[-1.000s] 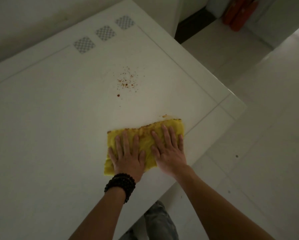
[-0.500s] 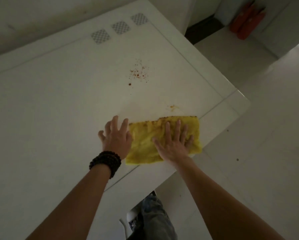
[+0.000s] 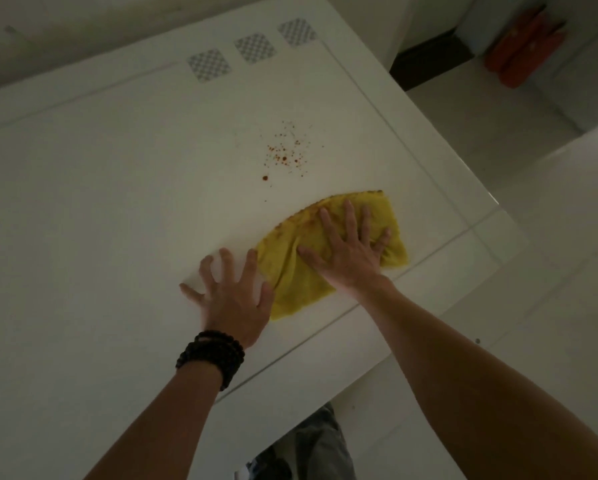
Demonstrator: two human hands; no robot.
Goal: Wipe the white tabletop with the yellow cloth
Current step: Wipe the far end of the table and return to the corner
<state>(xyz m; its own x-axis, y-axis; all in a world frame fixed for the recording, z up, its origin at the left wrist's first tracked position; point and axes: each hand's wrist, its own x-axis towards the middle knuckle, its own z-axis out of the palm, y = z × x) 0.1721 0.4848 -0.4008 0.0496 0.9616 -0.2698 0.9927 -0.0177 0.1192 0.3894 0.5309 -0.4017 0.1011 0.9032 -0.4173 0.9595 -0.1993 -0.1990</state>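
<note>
Dim light falls over the white tabletop (image 3: 100, 202), which fills most of our view and runs to a corner on the right, with pale floor beyond and an orange object (image 3: 526, 51) far off near the wall. Three checkered squares (image 3: 254, 48) sit along the table's far edge. Our right hand (image 3: 347, 249) lies flat on the yellow cloth (image 3: 297, 282), fingers spread wide and pressing it to the surface; the cloth bunches under the palm, and its far edge looks soiled with brownish-orange grime. Our left hand (image 3: 231, 299) rests beside the cloth on the bare table, fingers splayed and slightly arched, its thumb side at or just over the cloth's left edge; we grip nothing with it, and it seems only to brace us. A beaded bracelet (image 3: 212, 356) circles that wrist. The cloth lies near the table's right corner, close to the near edge. Beyond it, a scatter of red specks (image 3: 287, 155) sits on the surface, apart from the cloth, with one larger spot (image 3: 265, 178) a little nearer. We judge the wiping as under way but not finished: the dirt on the cloth suggests some mess is already taken up, yet the red specks are plainly untouched. What is left, as far as we can see, is to push the cloth forward over that patch. Whether the rest of the top is clean we cannot tell in this dim light.
</note>
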